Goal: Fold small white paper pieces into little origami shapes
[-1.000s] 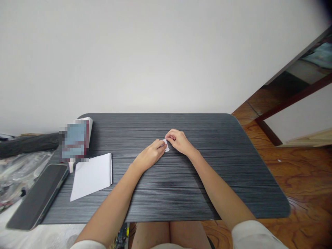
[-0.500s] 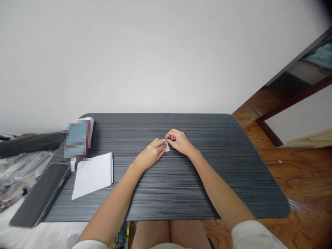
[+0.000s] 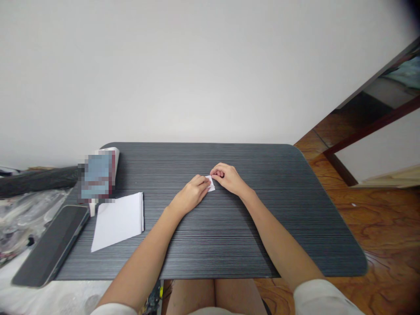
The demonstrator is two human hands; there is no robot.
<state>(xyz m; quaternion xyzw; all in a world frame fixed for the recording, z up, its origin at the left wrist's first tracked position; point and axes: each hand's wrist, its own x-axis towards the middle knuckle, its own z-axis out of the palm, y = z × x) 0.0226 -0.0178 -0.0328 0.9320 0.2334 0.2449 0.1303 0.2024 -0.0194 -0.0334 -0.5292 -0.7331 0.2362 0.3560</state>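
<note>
A small piece of white paper (image 3: 211,185) lies near the middle of the dark striped table, partly hidden under fingers. My left hand (image 3: 195,191) is curled over its left side, with the fingertips pressing it down. At the paper's upper right corner, the thumb and index finger of my right hand (image 3: 228,178) are pinched together, while the other fingers curl in.
A stack of folded white paper (image 3: 118,222) lies on the table's left side. Behind it is a blurred-out blue and red item (image 3: 96,177). A dark phone-like slab (image 3: 50,245) lies at the left edge. The wall (image 3: 203,74) rises behind the table (image 3: 210,240).
My right hand's pinched fingers have shifted slightly to the right at the paper's corner. The small paper now shows a flatter face; my left hand stays put.
</note>
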